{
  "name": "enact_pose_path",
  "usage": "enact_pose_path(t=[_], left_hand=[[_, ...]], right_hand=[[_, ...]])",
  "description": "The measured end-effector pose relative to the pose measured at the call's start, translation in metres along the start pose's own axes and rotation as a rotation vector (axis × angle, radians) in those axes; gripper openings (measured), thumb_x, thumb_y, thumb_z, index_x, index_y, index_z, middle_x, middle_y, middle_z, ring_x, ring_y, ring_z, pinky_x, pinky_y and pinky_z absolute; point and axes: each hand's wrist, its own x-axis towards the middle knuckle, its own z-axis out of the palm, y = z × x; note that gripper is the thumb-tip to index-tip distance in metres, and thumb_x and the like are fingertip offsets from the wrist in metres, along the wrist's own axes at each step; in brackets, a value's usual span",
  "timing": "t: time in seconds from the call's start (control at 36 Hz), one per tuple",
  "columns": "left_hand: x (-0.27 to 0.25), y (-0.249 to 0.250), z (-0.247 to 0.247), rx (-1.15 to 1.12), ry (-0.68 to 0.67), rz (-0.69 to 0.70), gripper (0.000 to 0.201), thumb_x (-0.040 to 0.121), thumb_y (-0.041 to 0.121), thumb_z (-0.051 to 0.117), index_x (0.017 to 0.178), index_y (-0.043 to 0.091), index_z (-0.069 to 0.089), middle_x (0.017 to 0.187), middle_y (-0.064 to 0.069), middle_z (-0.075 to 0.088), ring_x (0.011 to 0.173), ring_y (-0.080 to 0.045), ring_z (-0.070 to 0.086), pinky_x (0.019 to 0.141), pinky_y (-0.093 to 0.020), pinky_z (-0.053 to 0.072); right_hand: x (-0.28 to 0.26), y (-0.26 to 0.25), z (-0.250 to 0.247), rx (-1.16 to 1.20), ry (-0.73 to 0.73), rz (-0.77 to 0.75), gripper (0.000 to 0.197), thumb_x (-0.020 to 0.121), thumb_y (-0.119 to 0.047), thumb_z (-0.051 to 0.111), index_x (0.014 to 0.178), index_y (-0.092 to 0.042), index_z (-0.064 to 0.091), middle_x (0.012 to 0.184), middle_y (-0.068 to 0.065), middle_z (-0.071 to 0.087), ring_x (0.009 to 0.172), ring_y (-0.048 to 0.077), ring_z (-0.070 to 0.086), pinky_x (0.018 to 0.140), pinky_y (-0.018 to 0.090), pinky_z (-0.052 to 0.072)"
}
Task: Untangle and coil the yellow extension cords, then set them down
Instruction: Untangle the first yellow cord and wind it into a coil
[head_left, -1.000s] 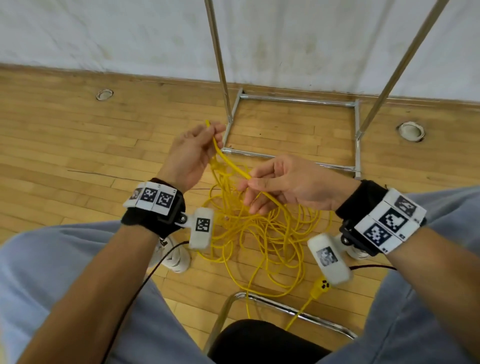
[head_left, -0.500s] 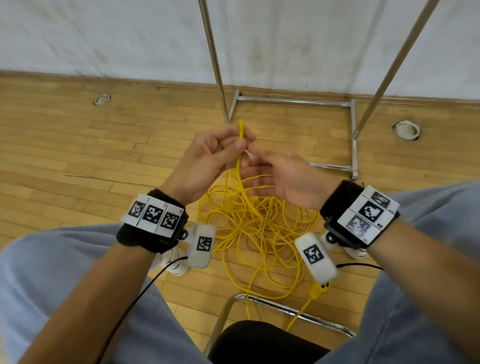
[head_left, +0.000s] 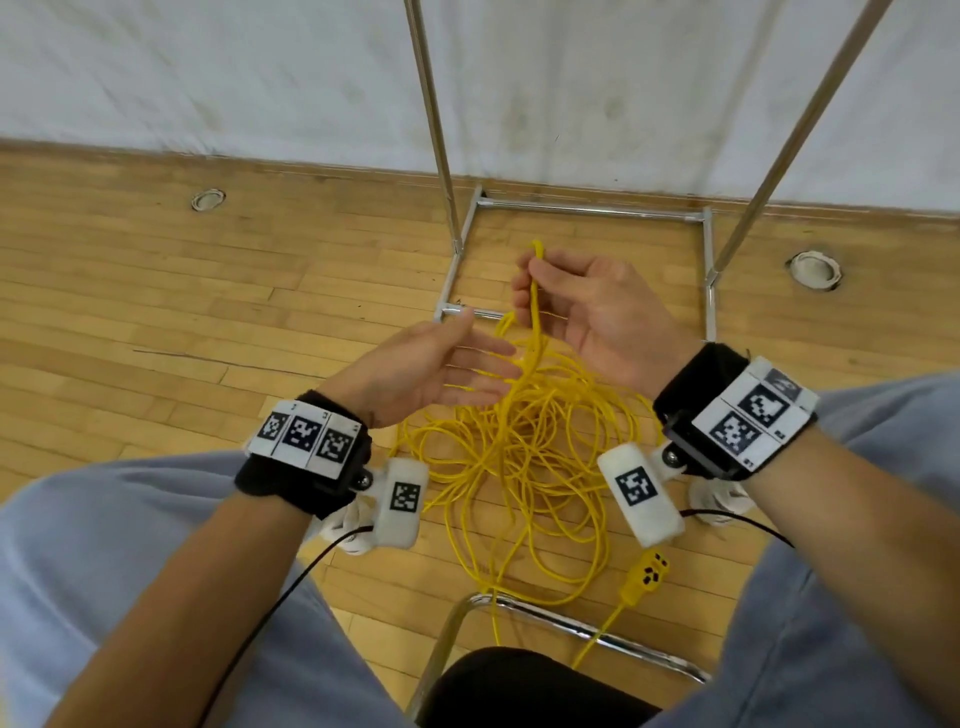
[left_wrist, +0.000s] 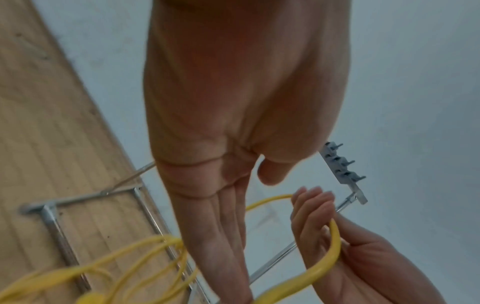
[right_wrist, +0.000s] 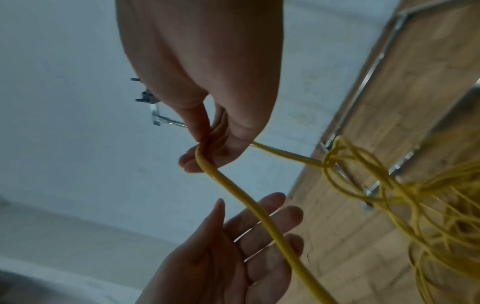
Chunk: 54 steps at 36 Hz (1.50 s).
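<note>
Pinching a raised loop of the thin yellow extension cord (head_left: 535, 291), the right hand (head_left: 592, 312) lifts it, probably so one strand is separated. The left hand (head_left: 431, 369) is spread flat beside it, holding nothing. The tangled rest lies on the wooden plank floor (head_left: 156, 322).

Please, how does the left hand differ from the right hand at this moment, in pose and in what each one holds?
The right hand pinches a raised loop of the yellow cord; the left hand holds nothing. The right hand's fingers curl around the cord; the left hand's fingers are straight and spread. The right hand sits higher, the left hand lower, beside the hanging strands. Both wear a black wrist strap with markers.
</note>
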Motion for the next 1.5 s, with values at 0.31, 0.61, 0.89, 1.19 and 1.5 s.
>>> enact_pose_path(t=[0.31, 0.61, 0.89, 1.19, 1.5], left_hand=[[0.022, 0.007, -0.007, -0.659, 0.084, 0.008, 0.049, 0.111, 0.024, 0.032, 0.141, -0.011, 0.047, 0.103, -0.017, 0.075, 0.1, -0.024, 0.071, 0.092, -0.029, 0.054], [0.043, -0.006, -0.038, -0.869, 0.365, 0.025, 0.025, 0.105, -0.007, 0.032, 0.104, -0.006, 0.057, 0.074, -0.012, 0.07, 0.04, -0.006, 0.049, 0.043, -0.013, 0.038], [0.015, 0.031, -0.026, 0.007, 0.425, 0.373, 0.026, 0.109, 0.016, 0.044, 0.093, 0.012, 0.064, 0.062, 0.004, 0.04, 0.049, -0.006, 0.025, 0.041, -0.016, 0.019], [0.008, 0.012, 0.014, 0.394, 0.366, 0.397, 0.028, 0.108, 0.014, 0.048, 0.106, 0.003, 0.073, 0.058, 0.003, 0.042, 0.046, -0.006, 0.032, 0.043, -0.018, 0.026], [-0.001, 0.01, 0.018, 0.919, 0.199, 0.415, 0.024, 0.101, 0.019, 0.059, 0.083, 0.017, 0.077, 0.048, 0.011, 0.047, 0.062, -0.03, 0.059, 0.062, -0.041, 0.045]], right_hand=[[-0.021, 0.024, 0.014, -0.409, -0.272, 0.087, 0.017, 0.104, -0.002, 0.055, 0.113, 0.008, 0.065, 0.084, 0.012, 0.065, 0.071, 0.018, 0.062, 0.065, 0.028, 0.055], [-0.035, 0.023, 0.012, -0.581, -0.567, 0.3, 0.016, 0.104, -0.004, 0.056, 0.111, 0.003, 0.068, 0.086, 0.015, 0.069, 0.072, 0.021, 0.065, 0.065, 0.027, 0.056], [-0.024, 0.02, 0.009, -0.512, -0.282, 0.217, 0.021, 0.102, -0.007, 0.062, 0.122, -0.005, 0.069, 0.101, 0.013, 0.076, 0.078, 0.02, 0.07, 0.071, 0.03, 0.06], [-0.007, 0.046, 0.004, -0.988, 0.043, -0.061, 0.026, 0.109, -0.032, 0.046, 0.118, -0.017, 0.065, 0.106, 0.001, 0.073, 0.081, 0.007, 0.075, 0.073, 0.053, 0.062], [-0.002, 0.041, -0.01, -1.233, 0.284, -0.188, 0.037, 0.102, -0.031, 0.062, 0.067, -0.018, 0.066, 0.061, 0.0, 0.066, 0.057, 0.019, 0.066, 0.053, 0.039, 0.051]])
